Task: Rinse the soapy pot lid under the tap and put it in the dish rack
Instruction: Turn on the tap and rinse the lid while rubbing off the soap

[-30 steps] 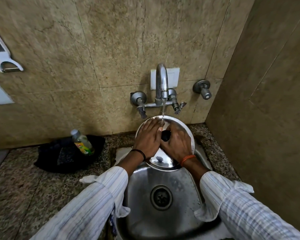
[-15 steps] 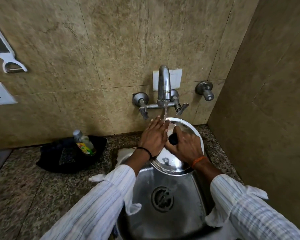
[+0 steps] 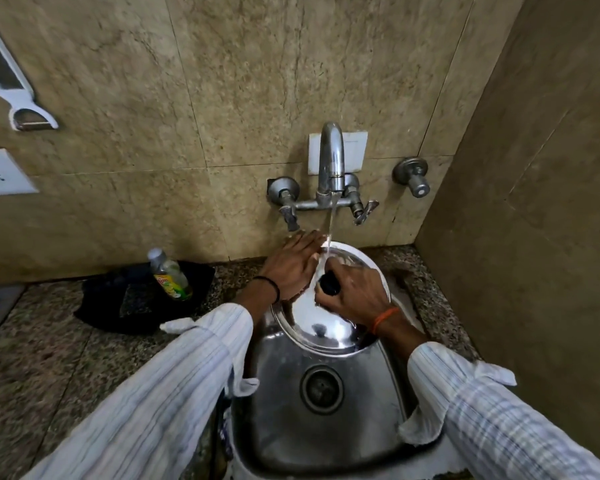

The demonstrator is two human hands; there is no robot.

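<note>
A round steel pot lid with a black knob is held tilted over the back of the steel sink. Water runs from the chrome tap onto the lid's far edge. My right hand grips the black knob. My left hand lies flat, fingers spread, on the lid's upper left part, right by the stream. No dish rack is in view.
A dish soap bottle lies on a black tray on the granite counter left of the sink. A peeler hangs on the wall and a socket sits below it. A side wall stands close on the right.
My left hand has slid up and left across the lid towards its far edge. My right hand has kept hold of the knob. The view has shifted slightly.
</note>
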